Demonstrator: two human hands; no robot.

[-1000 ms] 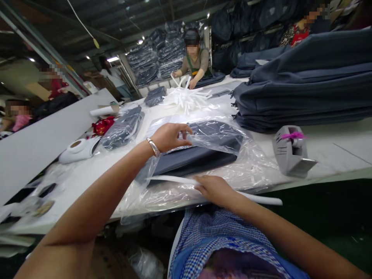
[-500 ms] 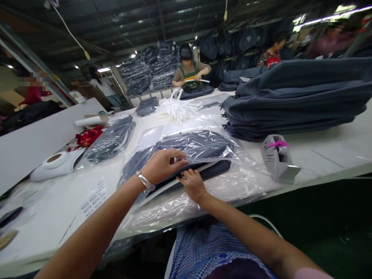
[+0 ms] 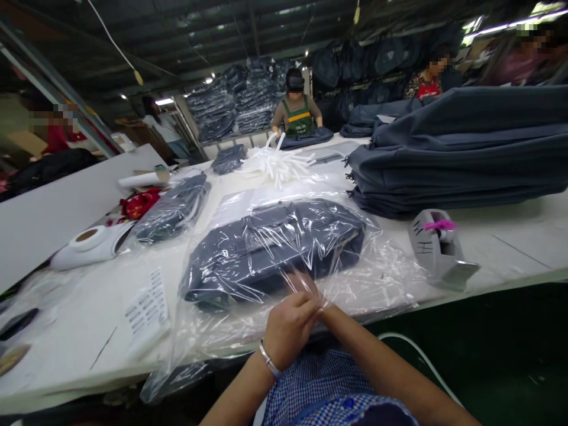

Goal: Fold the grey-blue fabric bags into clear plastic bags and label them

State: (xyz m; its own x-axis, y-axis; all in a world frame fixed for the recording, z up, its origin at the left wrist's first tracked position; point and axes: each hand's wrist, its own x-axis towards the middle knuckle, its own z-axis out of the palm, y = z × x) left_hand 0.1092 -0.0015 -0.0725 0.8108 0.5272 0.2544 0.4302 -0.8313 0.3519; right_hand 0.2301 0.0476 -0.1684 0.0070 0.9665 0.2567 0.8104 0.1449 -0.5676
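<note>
A folded dark blue fabric item [image 3: 275, 236], which looks like a bag, lies inside a clear plastic bag [image 3: 377, 284] on the table in front of me. My left hand [image 3: 290, 325] is closed, its fingers pinching the near edge of the plastic close to my right wrist. Reaching in under the plastic, my right hand [image 3: 304, 285] lies against the near side of the fabric item. Film glare and the fabric hide its fingers.
A tape dispenser [image 3: 439, 248] stands at the right, before a tall stack of dark blue fabric items [image 3: 461, 154]. White strips [image 3: 279, 165] lie in a heap farther back. Labels [image 3: 146, 305] and a wrapped item [image 3: 173, 207] are on the left. A co-worker [image 3: 297, 109] stands across the table.
My left hand has come down and toward me and now pinches the plastic edge. The film now covers the fabric item's near side and my right hand. The co-worker's hands have lowered.
</note>
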